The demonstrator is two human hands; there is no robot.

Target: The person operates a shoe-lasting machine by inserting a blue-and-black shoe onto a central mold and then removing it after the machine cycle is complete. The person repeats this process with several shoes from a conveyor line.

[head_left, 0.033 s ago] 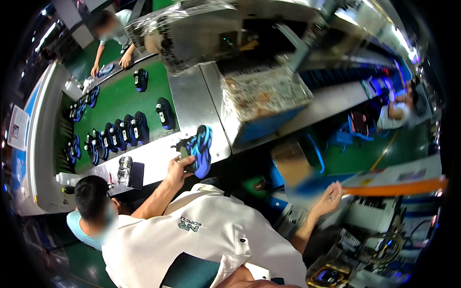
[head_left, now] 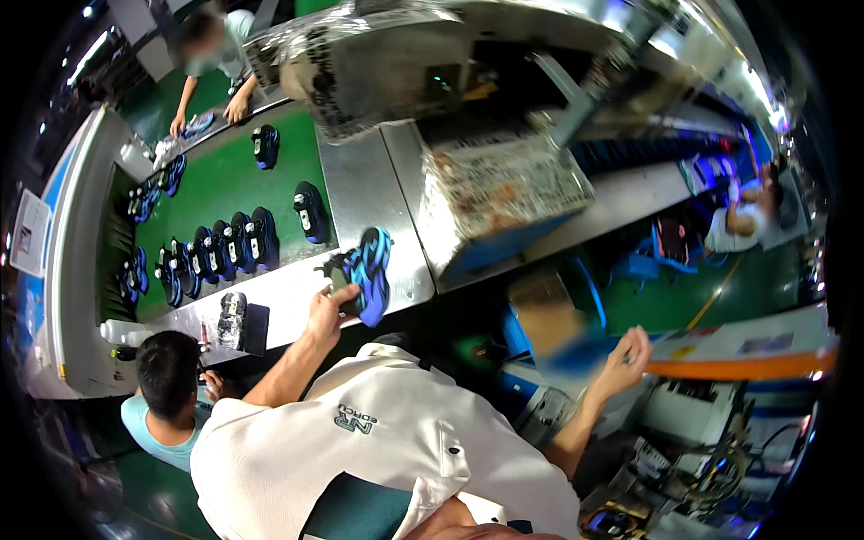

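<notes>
My left hand (head_left: 328, 310) is closed around a shoe (head_left: 367, 279) with a blue and purple patterned sole and a dark upper. It is held tilted, sole to the right, above the near edge of the metal worktop (head_left: 360, 180). My right hand (head_left: 627, 355) is raised off to the right, beside an orange-edged machine panel (head_left: 738, 367). Its fingers are curled together, and whatever they may hold cannot be made out. To the left, several black and blue shoes (head_left: 261, 238) stand in a row on a green conveyor belt (head_left: 225, 184).
A plastic-wrapped box-shaped unit (head_left: 504, 193) stands on the worktop. A dark wrapped item (head_left: 232, 321) lies at its near left edge. One co-worker (head_left: 166, 387) is close on my left; others work at the far left and far right. A cardboard box (head_left: 544, 310) is between the bench and my right arm.
My left hand and the shoe have shifted slightly left and up in the picture. The right hand has moved a little to the right and upward. The near co-worker's head has turned.
</notes>
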